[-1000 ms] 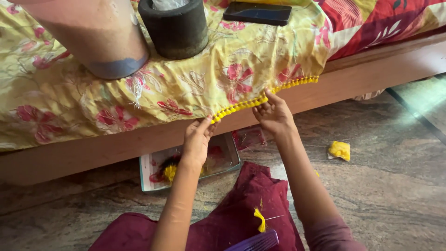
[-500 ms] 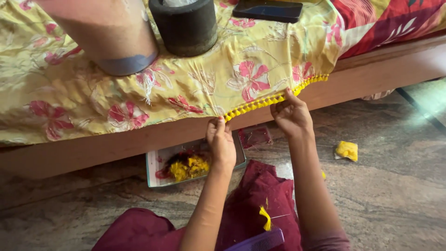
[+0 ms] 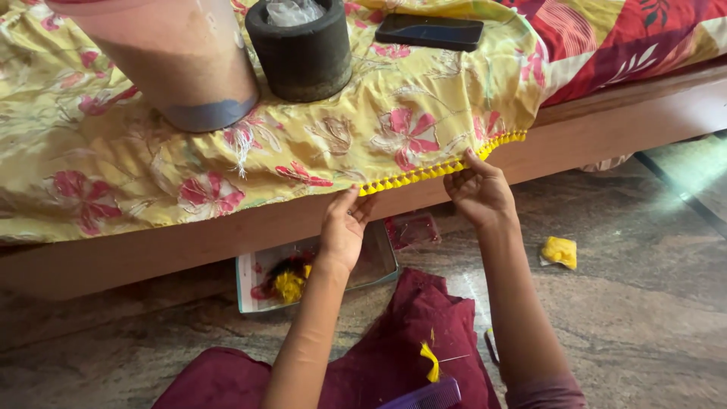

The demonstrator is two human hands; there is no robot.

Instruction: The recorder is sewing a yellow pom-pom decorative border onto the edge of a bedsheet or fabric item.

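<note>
A yellow floral cloth (image 3: pixel 303 144) lies over a wooden bed edge (image 3: pixel 227 235), with a row of small yellow tassels (image 3: pixel 432 170) along its hem. My left hand (image 3: pixel 344 227) pinches the hem at the left end of the tassel row. My right hand (image 3: pixel 478 193) grips the hem further right, and the trim is stretched between the two. A loose yellow tassel (image 3: pixel 430 362) rests on my maroon-clad lap (image 3: pixel 409 348), beside a purple comb (image 3: pixel 428 398).
On the cloth stand a large pink-brown vessel (image 3: pixel 178 64) and a black cylindrical pot (image 3: pixel 299 49); a dark phone (image 3: pixel 430 32) lies behind. Under the bed sits an open box with coloured threads (image 3: pixel 291 276). A yellow scrap (image 3: pixel 559 251) lies on the stone floor.
The view has shifted so the cloth edge and both hands sit further right and lower. Both hands keep their hold on the tasselled hem.
</note>
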